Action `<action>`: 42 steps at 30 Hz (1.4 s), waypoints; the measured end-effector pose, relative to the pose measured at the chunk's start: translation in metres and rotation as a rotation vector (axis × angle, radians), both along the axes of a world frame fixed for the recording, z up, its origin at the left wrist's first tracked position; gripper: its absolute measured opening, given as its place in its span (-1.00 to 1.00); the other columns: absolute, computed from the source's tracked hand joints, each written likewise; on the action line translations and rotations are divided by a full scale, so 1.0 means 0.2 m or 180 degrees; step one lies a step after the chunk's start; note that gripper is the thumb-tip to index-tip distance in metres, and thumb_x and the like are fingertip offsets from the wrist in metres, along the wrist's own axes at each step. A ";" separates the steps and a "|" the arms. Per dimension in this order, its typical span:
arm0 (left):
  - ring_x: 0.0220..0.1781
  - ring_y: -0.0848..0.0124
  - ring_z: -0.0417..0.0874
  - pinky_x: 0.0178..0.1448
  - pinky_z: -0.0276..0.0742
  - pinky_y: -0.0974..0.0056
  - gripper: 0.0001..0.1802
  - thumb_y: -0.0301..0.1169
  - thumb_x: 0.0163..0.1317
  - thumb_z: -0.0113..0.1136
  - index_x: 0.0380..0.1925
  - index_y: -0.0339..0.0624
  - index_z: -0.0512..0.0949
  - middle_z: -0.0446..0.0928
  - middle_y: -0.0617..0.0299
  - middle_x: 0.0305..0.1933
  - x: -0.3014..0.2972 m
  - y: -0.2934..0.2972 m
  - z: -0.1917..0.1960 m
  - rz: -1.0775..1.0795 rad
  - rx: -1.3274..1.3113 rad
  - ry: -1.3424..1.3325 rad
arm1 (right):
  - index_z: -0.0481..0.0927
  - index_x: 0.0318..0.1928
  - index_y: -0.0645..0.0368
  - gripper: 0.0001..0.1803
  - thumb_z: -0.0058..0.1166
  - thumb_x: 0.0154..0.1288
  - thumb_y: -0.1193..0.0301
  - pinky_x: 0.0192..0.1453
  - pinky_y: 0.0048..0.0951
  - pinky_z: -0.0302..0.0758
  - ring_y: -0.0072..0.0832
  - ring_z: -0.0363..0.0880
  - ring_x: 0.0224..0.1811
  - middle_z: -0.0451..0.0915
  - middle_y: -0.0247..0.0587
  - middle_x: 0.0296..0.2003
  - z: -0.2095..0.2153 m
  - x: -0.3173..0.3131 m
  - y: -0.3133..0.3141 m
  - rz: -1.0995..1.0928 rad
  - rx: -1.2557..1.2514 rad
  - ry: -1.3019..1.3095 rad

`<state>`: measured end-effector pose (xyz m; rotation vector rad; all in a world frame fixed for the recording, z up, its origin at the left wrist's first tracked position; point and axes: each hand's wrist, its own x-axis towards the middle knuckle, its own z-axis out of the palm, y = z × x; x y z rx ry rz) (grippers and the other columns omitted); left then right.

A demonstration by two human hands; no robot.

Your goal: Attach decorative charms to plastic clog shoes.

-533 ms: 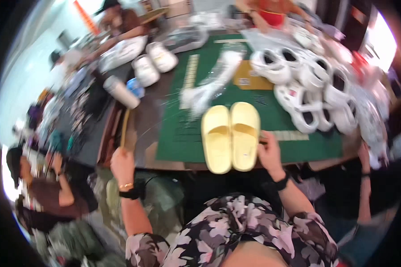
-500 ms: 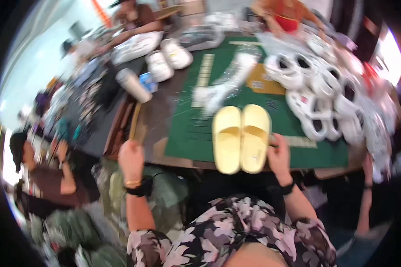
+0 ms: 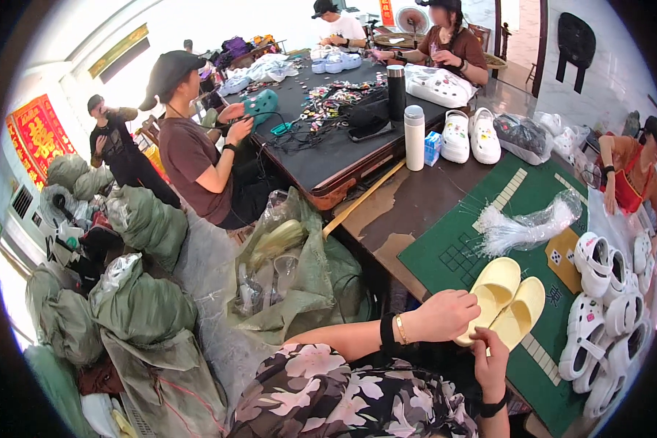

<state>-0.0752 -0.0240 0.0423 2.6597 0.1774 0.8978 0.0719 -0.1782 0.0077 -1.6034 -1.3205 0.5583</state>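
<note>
A pair of pale yellow slide slippers lies side by side at the near edge of the table, a left slipper and a right slipper, with their open heels toward me. My left hand is closed at the heel of the left one, fingertips against its edge. Just below, my right hand pinches close to the heels, between the two slippers. Whatever sits in either set of fingers is too small or hidden to make out. Beyond the slippers lies a bundle of thin clear plastic strands in a bag.
White clogs are piled on the right of the green mat. A white bottle and another clog pair stand farther off. Stuffed green sacks fill the floor at left. Co-workers sit around the tables; one holds a teal clog.
The view has swung left, so the slippers now appear farther right. My left hand, earlier apart from them, has come over to their heels. My right hand has shifted from their side to the heels.
</note>
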 end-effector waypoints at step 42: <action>-0.15 0.06 0.57 -0.04 0.51 0.10 -0.71 -0.41 0.16 0.20 -0.11 -0.25 0.54 0.52 0.04 -0.13 0.43 0.32 -0.28 0.0647 -0.1749 0.0396 | 0.58 -0.49 0.29 -0.73 0.01 0.24 0.35 -0.27 -0.01 0.50 0.08 0.58 -0.41 0.57 0.16 -0.52 -0.23 0.26 0.35 -0.1799 -0.0765 -0.0797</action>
